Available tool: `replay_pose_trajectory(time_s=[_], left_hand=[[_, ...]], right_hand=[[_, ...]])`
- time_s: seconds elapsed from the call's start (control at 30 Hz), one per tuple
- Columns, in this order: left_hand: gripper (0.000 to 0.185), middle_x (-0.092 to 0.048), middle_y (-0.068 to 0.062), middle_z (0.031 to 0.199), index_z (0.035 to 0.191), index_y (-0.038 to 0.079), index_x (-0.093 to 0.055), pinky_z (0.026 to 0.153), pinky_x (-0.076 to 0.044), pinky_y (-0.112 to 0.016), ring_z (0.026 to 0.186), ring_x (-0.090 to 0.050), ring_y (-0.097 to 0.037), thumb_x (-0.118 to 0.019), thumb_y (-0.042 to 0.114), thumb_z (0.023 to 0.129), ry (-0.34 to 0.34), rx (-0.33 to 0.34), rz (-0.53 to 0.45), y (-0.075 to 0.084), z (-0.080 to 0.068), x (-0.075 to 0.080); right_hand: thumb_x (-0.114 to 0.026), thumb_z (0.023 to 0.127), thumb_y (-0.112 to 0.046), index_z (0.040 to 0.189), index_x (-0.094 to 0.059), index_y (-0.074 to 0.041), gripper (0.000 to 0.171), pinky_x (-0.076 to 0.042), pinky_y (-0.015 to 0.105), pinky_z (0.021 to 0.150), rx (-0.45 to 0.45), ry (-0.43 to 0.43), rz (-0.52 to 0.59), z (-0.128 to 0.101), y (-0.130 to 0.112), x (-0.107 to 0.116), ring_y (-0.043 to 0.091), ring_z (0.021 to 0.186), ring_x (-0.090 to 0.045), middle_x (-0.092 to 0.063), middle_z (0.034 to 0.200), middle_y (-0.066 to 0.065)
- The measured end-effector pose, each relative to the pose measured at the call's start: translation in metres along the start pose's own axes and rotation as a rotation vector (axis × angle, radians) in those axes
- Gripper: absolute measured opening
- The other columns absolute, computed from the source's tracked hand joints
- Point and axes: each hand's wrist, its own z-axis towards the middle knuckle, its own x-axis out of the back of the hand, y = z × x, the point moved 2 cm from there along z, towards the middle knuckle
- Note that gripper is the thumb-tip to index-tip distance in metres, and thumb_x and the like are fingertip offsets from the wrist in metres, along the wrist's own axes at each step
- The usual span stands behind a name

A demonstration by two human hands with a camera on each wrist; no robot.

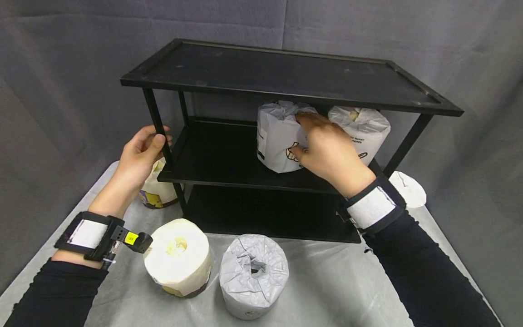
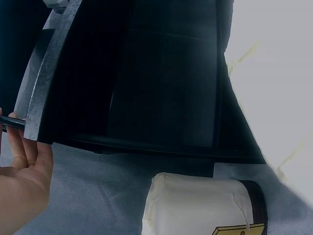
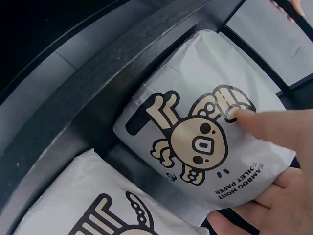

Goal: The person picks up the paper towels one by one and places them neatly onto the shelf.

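Two white paper-wrapped toilet rolls are standing side by side on the middle board of the black metal shelf rack, and the right hand is gripping the nearer one, the white wrapped roll with the cartoon print, its fingers curling over the crumpled top and its thumb lying on the printed side. In the right wrist view that thumb is pressing on the cartoon figure while the other fingers are curling round the roll's far edge. Its neighbour, the second white wrapped roll, is sitting just beside it toward the rack's right end, touching or nearly touching it.

The left hand is wrapping its fingers and thumb round the rack's thin front-left post, at about the level of the middle board. Just behind that hand, a cream roll with a yellow label is standing on the tabletop beside the rack's left foot.

In front of the rack, a cream-wrapped roll and a grey crinkled-paper roll are sitting near each other on the grey sheet covering the tabletop. A further white roll is peeking out behind the rack's right leg.
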Motion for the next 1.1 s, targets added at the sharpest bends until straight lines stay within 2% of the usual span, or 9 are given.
replay_pose_trajectory(time_s=[0.17,0.33,0.43,0.57,0.77,0.97,1.1], left_hand=[[0.021,-0.060,0.002,0.096,0.112,0.015,-0.060,0.081,-0.044,-0.015,0.096,-0.055,-0.010,-0.054,0.020,0.092,-0.004,-0.006,0.002,0.000,0.000,0.000],[0.023,-0.061,0.003,0.096,0.115,0.014,-0.059,0.079,-0.044,-0.015,0.093,-0.056,-0.009,-0.055,0.021,0.093,0.018,-0.027,0.138,0.001,0.001,-0.002],[0.024,-0.060,0.003,0.095,0.116,0.013,-0.059,0.077,-0.044,-0.014,0.091,-0.055,-0.009,-0.055,0.021,0.093,0.024,-0.040,0.183,0.002,0.000,-0.003],[0.024,-0.060,0.002,0.095,0.115,0.011,-0.059,0.077,-0.044,-0.014,0.091,-0.056,-0.010,-0.055,0.020,0.093,0.025,-0.041,0.154,0.002,-0.002,-0.004],[0.026,-0.060,0.003,0.095,0.116,0.012,-0.059,0.079,-0.044,-0.013,0.093,-0.056,-0.008,-0.054,0.024,0.093,0.055,-0.033,0.205,0.005,-0.003,-0.006],[0.022,-0.061,0.005,0.093,0.113,0.014,-0.059,0.079,-0.044,-0.014,0.092,-0.057,-0.007,-0.054,0.023,0.094,0.033,-0.036,0.174,0.005,-0.003,-0.006],[0.022,-0.060,0.005,0.095,0.113,0.015,-0.058,0.079,-0.044,-0.014,0.093,-0.055,-0.008,-0.053,0.024,0.093,0.016,-0.018,0.158,0.004,-0.003,-0.006]], right_hand=[[-0.060,0.086,-0.017,0.134,-0.043,0.004,0.054,-0.027,0.039,0.107,0.028,-0.005,-0.012,0.001,0.001,-0.001,0.029,0.130,-0.037,-0.046,0.136,0.018],[-0.059,0.086,-0.015,0.132,-0.044,0.006,0.052,-0.030,0.040,0.105,0.056,0.007,-0.021,0.003,0.002,0.000,0.031,0.127,-0.040,-0.048,0.133,0.020],[-0.061,0.085,-0.015,0.130,-0.046,0.006,0.051,-0.032,0.042,0.103,0.064,0.010,-0.022,0.005,0.003,0.000,0.033,0.124,-0.042,-0.049,0.131,0.020],[-0.061,0.087,-0.018,0.132,-0.043,0.004,0.054,-0.031,0.044,0.103,0.036,-0.033,-0.013,0.007,0.005,0.001,0.033,0.126,-0.040,-0.048,0.133,0.020],[-0.058,0.091,-0.026,0.139,-0.035,-0.001,0.059,-0.026,0.047,0.106,-0.022,-0.114,-0.012,0.006,0.008,0.001,0.030,0.133,-0.030,-0.038,0.142,0.017],[-0.057,0.092,-0.032,0.144,-0.029,-0.005,0.065,-0.024,0.049,0.106,0.010,-0.106,-0.027,-0.001,0.008,-0.001,0.026,0.136,-0.024,-0.031,0.147,0.012],[-0.058,0.091,-0.034,0.146,-0.024,-0.007,0.071,-0.021,0.046,0.109,0.039,-0.074,-0.005,-0.009,0.010,0.000,0.024,0.138,-0.021,-0.026,0.149,0.010]])
